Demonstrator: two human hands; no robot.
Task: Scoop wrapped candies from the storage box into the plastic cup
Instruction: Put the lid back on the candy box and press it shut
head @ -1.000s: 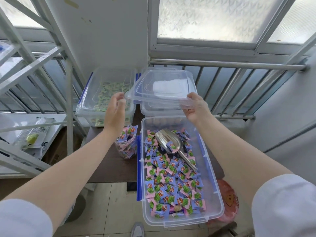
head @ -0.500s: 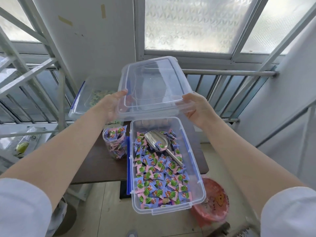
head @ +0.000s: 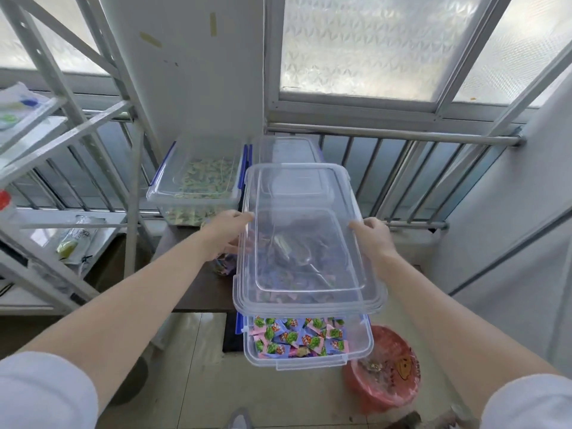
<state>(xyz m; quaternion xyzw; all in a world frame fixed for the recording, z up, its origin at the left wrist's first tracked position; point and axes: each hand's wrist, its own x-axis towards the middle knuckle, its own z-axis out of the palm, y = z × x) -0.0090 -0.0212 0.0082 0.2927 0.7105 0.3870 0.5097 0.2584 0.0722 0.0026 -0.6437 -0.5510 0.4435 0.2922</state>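
A clear lid (head: pixel 306 243) hovers flat over the storage box (head: pixel 309 357), covering most of it. My left hand (head: pixel 227 230) grips the lid's left edge and my right hand (head: pixel 370 235) grips its right edge. Wrapped candies (head: pixel 297 335) in purple, pink and green show at the box's uncovered near end. The metal scoop (head: pixel 291 249) lies inside, seen dimly through the lid. The plastic cup (head: pixel 224 263) with candies stands left of the box on the dark table (head: pixel 204 289), mostly hidden behind my left hand.
A second clear box of pale candies (head: pixel 198 187) sits at the back left, another lidded box (head: pixel 288 150) behind. A white metal rack (head: pixel 62 168) stands left. A red bin (head: pixel 383 379) is on the floor at right, under a railing (head: pixel 393 134).
The lid came off the rear box, was lifted and tilted up, and has now dropped flat over the candy box, toward me. Both hands stayed on its edges.
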